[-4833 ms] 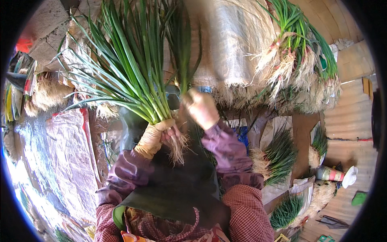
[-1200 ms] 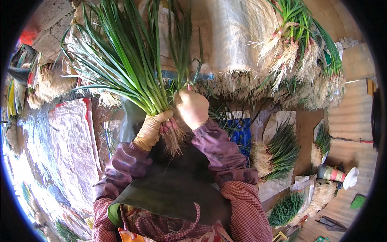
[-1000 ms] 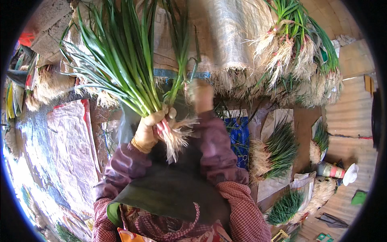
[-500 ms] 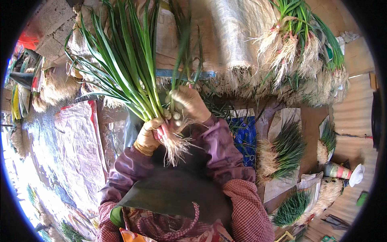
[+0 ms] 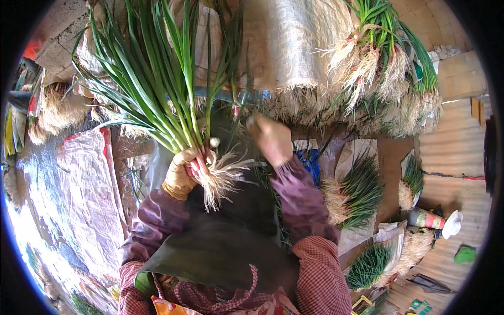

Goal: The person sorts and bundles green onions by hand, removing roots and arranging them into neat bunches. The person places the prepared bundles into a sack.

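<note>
Upright in my left hand [image 5: 181,173] is a bunch of green garlic [image 5: 173,113], with fingers and thumb closed round its reddish stem bases. Long flat leaves fan out away from me, and the pale tangled roots hang toward my chest. A small white bulb [image 5: 214,142] shows at the right side of the bunch. My right hand [image 5: 273,140] is apart from it, to the right, and smeared by motion; its fingers cannot be made out. Just left of that hand, a loose stalk [image 5: 235,107] with a reddish base lies farther off.
Rooted green stalks [image 5: 380,58] are heaped at the far right. Woven sacking [image 5: 304,42] covers a long rooted pile ahead. Other bundles [image 5: 362,186] lie on the right, near a traffic cone [image 5: 428,219]. A pale sack [image 5: 92,184] is spread on the left. A dark apron [image 5: 220,252] covers my lap.
My right hand has drawn away from the bunch, to the right and slightly toward me. My left hand keeps its hold on the bunch. The whole view has shifted slightly.
</note>
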Tool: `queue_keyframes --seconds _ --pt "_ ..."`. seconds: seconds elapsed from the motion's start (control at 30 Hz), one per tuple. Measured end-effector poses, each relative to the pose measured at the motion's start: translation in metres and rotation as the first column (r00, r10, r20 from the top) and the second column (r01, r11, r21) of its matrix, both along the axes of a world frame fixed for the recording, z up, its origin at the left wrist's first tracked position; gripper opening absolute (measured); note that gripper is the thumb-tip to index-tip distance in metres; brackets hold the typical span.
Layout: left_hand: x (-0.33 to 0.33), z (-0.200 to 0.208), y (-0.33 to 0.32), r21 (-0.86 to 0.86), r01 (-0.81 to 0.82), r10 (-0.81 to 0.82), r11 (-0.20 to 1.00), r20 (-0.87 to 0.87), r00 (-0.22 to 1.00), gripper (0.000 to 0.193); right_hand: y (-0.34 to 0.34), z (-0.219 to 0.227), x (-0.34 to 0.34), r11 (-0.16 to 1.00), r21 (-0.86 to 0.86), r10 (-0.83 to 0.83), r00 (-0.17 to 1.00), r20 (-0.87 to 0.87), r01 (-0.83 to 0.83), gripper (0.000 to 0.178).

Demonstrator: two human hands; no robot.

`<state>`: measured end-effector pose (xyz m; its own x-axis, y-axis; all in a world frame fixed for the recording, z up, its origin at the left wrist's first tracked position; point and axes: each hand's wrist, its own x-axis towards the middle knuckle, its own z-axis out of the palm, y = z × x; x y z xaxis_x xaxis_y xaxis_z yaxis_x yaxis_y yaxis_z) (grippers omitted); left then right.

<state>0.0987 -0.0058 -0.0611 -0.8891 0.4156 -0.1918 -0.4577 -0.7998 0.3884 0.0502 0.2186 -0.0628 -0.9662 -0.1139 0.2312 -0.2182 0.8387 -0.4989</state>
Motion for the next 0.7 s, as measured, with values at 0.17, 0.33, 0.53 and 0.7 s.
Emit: queue_keyframes --seconds 0.17,0.33,0.53,0.7 --pt "-0.002 0.027 0.002 -0.017 0.101 -0.101 0.995 -0.038 0.994 0.064 -0.033 -0.032 -0.099 0.995 0.081 -0.057 0.997 0.043 0.053 0.022" --pt "0.004 0.019 -0.004 -0.34 -0.041 0.052 0.94 0.025 0.998 0.041 -0.026 -0.02 -0.091 0.556 -0.819 0.257 0.907 0.334 0.144 0.024" --pt "-0.005 0.008 0.002 -0.401 0.145 -0.126 0.905 0.074 0.989 0.03 -0.06 -0.008 -0.016 0.707 -0.703 0.237 0.963 0.126 -0.082 0.023" --pt "-0.001 0.021 0.01 -0.237 0.103 -0.087 0.966 0.077 0.993 0.024 -0.047 -0.047 -0.031 0.612 -0.76 -0.111 0.975 0.19 0.218 0.013"
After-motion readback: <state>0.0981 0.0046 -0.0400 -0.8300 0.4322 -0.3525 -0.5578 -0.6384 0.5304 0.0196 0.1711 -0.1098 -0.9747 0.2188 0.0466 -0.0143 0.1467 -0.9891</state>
